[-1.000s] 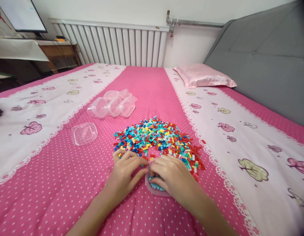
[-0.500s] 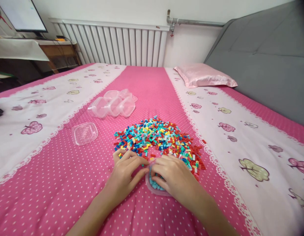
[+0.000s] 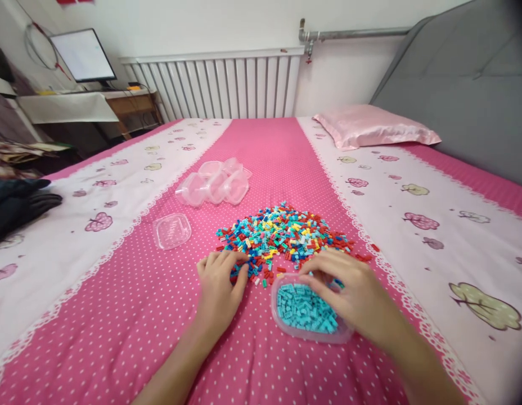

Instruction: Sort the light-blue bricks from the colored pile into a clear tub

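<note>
A heap of small coloured bricks (image 3: 282, 233) lies on the pink dotted bedspread (image 3: 117, 315). Just in front of it stands a clear plastic tub (image 3: 303, 339) holding turquoise bricks (image 3: 305, 309). My left hand (image 3: 221, 287) rests at the heap's near left edge, its fingers curled down together onto the bricks. My right hand (image 3: 351, 292) hovers over the tub's far right rim, with thumb and fingers curled in a pinch. What either hand holds is hidden.
A clear lid (image 3: 171, 230) lies left of the heap, and a cluster of empty clear tubs (image 3: 212, 185) lies behind it. A pink pillow (image 3: 374, 126) and grey headboard (image 3: 455, 95) are at the right. Dark clothing (image 3: 16, 205) lies at the left edge.
My right hand has shifted right and off the tub, uncovering the turquoise bricks. My left hand stays at the heap's near edge. The view has swung a little to the left.
</note>
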Available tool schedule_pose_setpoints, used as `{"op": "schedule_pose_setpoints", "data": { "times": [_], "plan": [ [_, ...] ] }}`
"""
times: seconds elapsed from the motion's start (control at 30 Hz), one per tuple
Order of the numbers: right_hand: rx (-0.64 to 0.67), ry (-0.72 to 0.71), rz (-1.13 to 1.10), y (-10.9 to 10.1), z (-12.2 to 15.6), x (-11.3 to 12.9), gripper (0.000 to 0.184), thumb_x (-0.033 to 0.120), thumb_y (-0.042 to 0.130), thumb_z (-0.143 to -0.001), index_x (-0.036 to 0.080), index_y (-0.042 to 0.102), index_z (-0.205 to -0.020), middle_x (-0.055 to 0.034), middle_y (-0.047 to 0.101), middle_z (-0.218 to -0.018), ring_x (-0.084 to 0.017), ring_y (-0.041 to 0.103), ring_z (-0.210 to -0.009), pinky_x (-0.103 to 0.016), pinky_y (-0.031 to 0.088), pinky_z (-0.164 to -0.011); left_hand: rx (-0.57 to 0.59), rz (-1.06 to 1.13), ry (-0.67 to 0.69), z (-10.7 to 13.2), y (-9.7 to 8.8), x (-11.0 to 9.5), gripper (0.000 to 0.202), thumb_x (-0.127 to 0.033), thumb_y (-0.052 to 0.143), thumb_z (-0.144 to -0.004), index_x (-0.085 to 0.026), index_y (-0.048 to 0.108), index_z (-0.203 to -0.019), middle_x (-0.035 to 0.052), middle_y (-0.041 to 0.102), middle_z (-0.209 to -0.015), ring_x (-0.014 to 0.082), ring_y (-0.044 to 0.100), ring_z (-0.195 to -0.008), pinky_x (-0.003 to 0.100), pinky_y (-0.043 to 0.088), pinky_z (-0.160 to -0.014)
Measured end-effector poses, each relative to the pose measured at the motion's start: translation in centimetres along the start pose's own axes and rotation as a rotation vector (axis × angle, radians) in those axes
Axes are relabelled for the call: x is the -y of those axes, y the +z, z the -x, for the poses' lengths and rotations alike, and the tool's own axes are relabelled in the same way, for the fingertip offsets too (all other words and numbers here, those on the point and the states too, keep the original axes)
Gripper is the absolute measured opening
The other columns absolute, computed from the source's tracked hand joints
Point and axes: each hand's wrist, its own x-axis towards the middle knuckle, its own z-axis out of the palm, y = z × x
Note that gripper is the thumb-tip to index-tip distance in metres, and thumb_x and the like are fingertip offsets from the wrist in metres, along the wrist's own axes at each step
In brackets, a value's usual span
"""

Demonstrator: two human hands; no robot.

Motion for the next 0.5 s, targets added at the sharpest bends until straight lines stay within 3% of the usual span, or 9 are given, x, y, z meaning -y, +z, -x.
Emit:
{"op": "schedule_pose_setpoints", "data": {
  "times": [0.1,0.3,0.5],
  "plan": [
    [-0.112,0.025,0.010,-0.6,-0.1,-0.8,0.015,0.026,0.056,-0.097,0.022,0.064,-0.085,0.0017,0.060,-0.072,-0.015,0.055,-0.068,-0.029,0.041,-0.067,0.087,-0.069,0.107,0.3,0.4,-0.3,0.025,-0.029,0.058,-0.094,-0.028,0.066,-0.118,0.0060,0.064,-0.112,0.0273,0.052,-0.105,0.044,0.034,-0.088],
    [-0.104,0.041,0.022,0.9,-0.4,-1.6,0.015,0.025,0.056,-0.097,0.021,0.065,-0.085,0.0011,0.060,-0.072,-0.016,0.056,-0.071,-0.029,0.040,-0.070,0.168,-0.140,0.201,0.6,0.8,-0.6,0.038,-0.036,0.057,-0.095,-0.029,0.059,-0.132,0.0083,0.057,-0.124,0.0308,0.045,-0.117,0.050,0.033,-0.097],
    [-0.246,0.048,-0.078,1.3,-0.5,-2.0,0.015,0.029,0.058,-0.095,0.021,0.066,-0.085,0.0031,0.061,-0.069,-0.013,0.054,-0.061,-0.025,0.041,-0.062,0.210,-0.160,0.328,0.4,0.9,-0.8,0.040,-0.014,0.048,-0.099,-0.036,0.059,-0.130,0.0021,0.064,-0.125,0.0272,0.047,-0.115,0.048,0.026,-0.098]
  ]
}}
